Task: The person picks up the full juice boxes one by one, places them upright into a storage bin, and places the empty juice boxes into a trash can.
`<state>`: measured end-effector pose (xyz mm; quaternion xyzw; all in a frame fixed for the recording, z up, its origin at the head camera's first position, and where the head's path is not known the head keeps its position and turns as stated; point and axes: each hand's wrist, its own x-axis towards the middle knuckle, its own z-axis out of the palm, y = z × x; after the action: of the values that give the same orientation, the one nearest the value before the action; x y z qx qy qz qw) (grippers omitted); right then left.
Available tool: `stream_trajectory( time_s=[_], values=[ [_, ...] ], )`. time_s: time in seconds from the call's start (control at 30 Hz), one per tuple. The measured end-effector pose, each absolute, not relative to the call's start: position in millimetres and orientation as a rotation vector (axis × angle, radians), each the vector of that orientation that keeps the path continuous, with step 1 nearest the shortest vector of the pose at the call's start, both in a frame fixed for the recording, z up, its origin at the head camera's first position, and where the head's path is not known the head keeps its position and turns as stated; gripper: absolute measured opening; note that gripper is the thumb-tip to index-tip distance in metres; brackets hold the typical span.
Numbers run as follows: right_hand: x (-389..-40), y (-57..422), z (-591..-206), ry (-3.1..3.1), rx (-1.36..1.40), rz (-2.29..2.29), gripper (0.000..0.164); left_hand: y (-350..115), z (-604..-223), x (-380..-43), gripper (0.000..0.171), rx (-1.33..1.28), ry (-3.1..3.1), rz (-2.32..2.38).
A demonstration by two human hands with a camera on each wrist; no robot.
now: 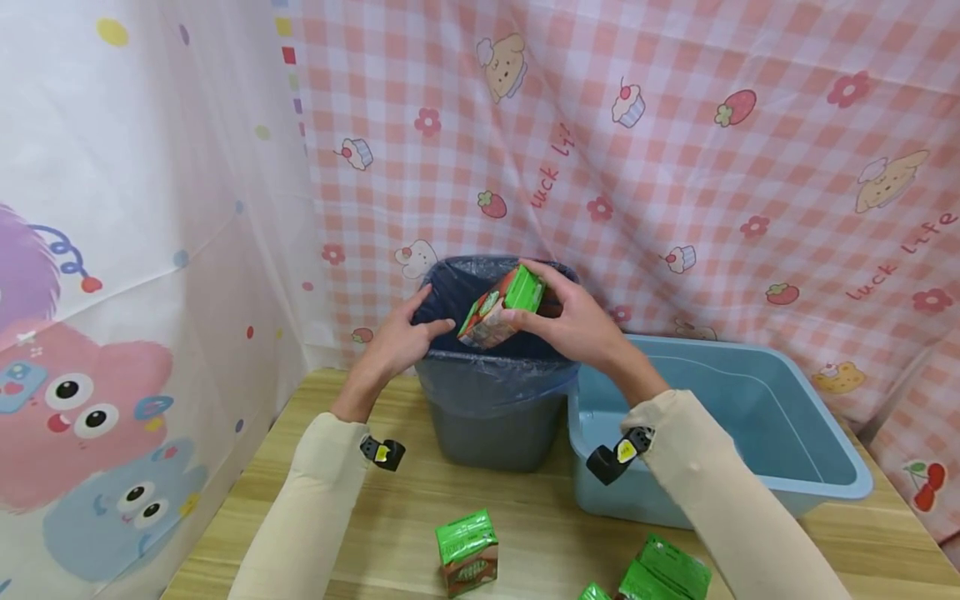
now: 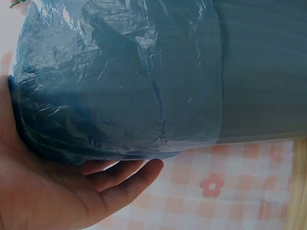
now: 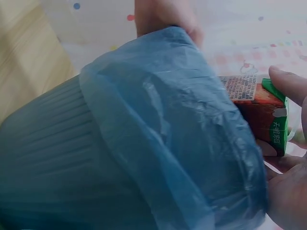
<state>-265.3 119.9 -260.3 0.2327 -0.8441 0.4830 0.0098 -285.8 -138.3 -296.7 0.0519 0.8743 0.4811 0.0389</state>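
A grey trash bin (image 1: 491, 425) stands on the table with a thin blue bag (image 2: 120, 72) folded over its rim. My left hand (image 1: 397, 337) grips the bin at its left rim, thumb over the inside and fingers along the outer wall. Over the bin's mouth, my right hand (image 1: 573, 321) holds a small drink carton (image 1: 498, 308) by its green end, between thumb and fingers. The carton is tilted, its lower end pointing into the bin. In the right wrist view, the red-brown carton (image 3: 261, 115) is partly hidden behind the bag's edge.
A light blue plastic tub (image 1: 825, 467) stands right of the bin, under my right forearm. One green-topped carton (image 1: 468, 554) stands at the front of the wooden table (image 1: 390, 500); more green cartons (image 1: 663, 571) lie at the front right. Patterned cloths (image 1: 675, 167) hang behind and left.
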Motion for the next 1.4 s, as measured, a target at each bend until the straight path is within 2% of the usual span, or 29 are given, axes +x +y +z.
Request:
stream_trajectory(
  time_s=[0.37,1.4],
  values=[
    [-267.4,118.3,-265.1,-2.748,0.710,1.324,0.076,-137.4,-292.7,-285.8,0.079,0.162,2.711,1.435],
    [-269.4,114.6,-269.8,-2.806,0.675,1.262,0.081,-137.7,-297.8,-285.2,0.078,0.170,2.685,1.475]
  ],
)
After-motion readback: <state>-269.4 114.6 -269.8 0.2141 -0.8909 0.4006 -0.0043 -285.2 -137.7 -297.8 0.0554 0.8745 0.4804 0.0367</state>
